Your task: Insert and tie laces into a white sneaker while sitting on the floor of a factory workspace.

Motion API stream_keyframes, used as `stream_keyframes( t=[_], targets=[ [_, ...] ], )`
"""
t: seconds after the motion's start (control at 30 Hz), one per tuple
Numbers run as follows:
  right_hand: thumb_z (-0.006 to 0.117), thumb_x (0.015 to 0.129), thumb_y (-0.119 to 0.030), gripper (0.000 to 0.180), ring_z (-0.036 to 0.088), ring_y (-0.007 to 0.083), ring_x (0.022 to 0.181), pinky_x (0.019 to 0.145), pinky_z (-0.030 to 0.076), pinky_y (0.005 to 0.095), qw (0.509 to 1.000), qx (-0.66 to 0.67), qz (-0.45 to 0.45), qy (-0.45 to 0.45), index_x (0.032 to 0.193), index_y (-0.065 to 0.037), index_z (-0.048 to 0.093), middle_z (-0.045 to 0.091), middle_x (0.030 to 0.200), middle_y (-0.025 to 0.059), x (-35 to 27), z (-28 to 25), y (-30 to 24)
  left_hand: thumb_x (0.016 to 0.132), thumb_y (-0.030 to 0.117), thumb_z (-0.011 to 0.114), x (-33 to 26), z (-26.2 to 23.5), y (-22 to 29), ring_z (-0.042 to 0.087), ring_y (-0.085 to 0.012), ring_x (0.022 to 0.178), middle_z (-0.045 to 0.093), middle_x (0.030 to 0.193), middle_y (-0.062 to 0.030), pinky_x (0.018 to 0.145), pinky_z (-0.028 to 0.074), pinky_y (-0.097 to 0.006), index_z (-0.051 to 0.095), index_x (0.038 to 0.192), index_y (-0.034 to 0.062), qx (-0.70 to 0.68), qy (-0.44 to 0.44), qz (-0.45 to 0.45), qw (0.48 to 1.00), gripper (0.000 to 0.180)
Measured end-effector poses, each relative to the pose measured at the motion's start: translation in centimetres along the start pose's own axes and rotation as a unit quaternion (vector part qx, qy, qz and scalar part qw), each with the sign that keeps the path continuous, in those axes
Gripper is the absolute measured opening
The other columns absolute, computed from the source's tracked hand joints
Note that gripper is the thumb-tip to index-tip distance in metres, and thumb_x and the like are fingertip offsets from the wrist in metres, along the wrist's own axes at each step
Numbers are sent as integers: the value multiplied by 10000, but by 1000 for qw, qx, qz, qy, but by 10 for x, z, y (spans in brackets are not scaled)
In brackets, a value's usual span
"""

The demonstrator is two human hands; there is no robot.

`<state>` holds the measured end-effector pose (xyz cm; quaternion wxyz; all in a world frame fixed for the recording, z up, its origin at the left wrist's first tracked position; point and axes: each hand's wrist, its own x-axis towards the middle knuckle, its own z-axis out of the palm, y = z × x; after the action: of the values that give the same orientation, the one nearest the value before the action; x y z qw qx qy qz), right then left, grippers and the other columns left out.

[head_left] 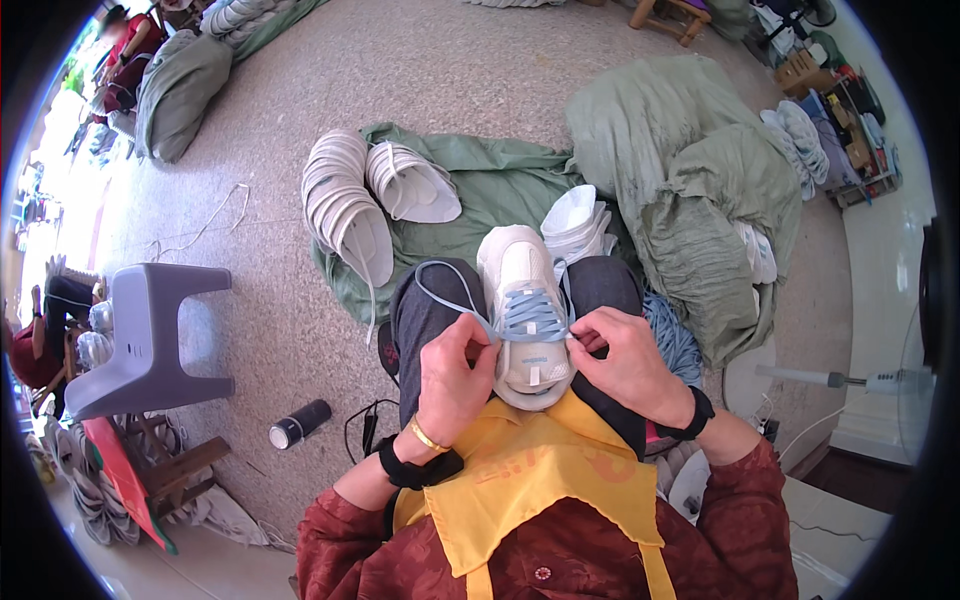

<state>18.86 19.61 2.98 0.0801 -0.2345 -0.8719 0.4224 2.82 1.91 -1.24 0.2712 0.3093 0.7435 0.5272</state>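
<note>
A white sneaker (516, 262) rests between my knees, toe pointing away from me. Light-blue shoelace (532, 318) crosses its upper in several rows. My left hand (455, 372) is closed in a pinch at the left side of the lacing, and a loop of lace arcs out over my left knee. On the opposite side, my right hand (628, 362) pinches lace close to the shoe's top eyelets. The fingertips partly hide the lace ends. A yellow apron (540, 500) covers my lap just below the heel.
Stacked white shoe uppers (345, 205) lie on a green cloth (480, 165) ahead. A large green sack (690, 190) bulges at the right, near a hanging bundle of blue laces (672, 335). Left are a grey plastic stool (150, 340) and a dark cylinder (300, 424). People sit far left.
</note>
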Motion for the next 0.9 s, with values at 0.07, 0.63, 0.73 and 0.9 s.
stream_keyframes(
  t=[0.07,0.63,0.73,0.9],
  targets=[
    [717,870,-22,117,715,328,744,666,583,392,999,-40,-19,12,946,38,651,671,886,184,-1,3,-2,869,-57,732,1,0,5,709,-170,679,686,825,-115,625,557,-295,548,849,-26,45,6,32,998,188],
    [687,745,7,291,678,338,886,789,581,382,926,-329,-164,-91,1020,37,597,626,939,191,-1,6,-20,811,-24,788,3,3,3,509,-183,553,521,690,-73,523,431,-325,493,841,15,78,48,83,992,299],
    [683,725,19,284,676,329,899,801,583,371,914,-354,-141,-138,993,49,593,627,944,201,5,5,-21,802,-29,785,1,5,2,492,-187,551,508,693,-68,517,418,-332,485,847,23,69,56,79,993,307],
    [658,765,15,215,638,299,906,735,560,375,924,-322,-198,-63,971,30,598,592,945,127,2,0,-9,799,-34,774,1,5,2,486,-210,553,490,697,-78,518,415,-341,479,851,29,92,63,101,989,306]
  ],
)
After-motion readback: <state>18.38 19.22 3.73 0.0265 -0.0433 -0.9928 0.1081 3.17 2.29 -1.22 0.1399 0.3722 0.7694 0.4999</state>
